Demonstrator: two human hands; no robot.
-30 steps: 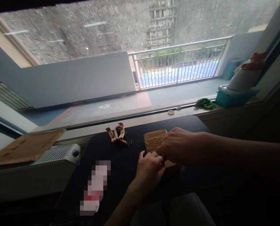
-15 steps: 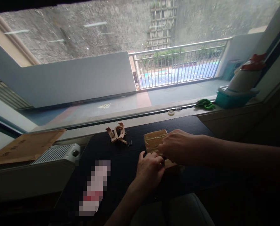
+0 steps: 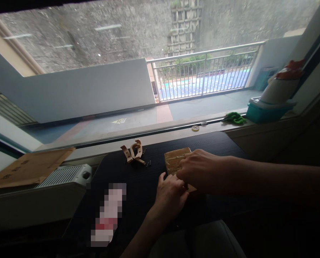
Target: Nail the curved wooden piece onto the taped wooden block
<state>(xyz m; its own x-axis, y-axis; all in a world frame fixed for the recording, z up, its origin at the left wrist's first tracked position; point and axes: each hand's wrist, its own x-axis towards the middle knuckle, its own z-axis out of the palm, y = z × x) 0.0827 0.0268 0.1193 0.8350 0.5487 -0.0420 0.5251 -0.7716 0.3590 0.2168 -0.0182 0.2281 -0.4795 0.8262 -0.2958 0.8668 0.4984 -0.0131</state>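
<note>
A flat stack of thin wooden sheets (image 3: 174,159), bound with bands, lies on the black table (image 3: 138,186). My right hand (image 3: 200,170) rests over its near right part with fingers curled down on it. My left hand (image 3: 170,195) is closed at the stack's near left corner, thumb up against its edge. What the fingers pinch between the two hands is hidden. Small cut wooden parts (image 3: 134,152) and a few dark screws (image 3: 148,163) lie on the table beyond my left hand.
A blurred white and red object (image 3: 108,213) lies on the table's left. A cardboard sheet (image 3: 28,166) rests on a radiator (image 3: 63,175). On the window sill sit a tape roll (image 3: 195,128), a green cloth (image 3: 234,118) and a teal box (image 3: 267,109).
My right hand has slid a little to the left over the wooden stack. My left hand has stayed in place.
</note>
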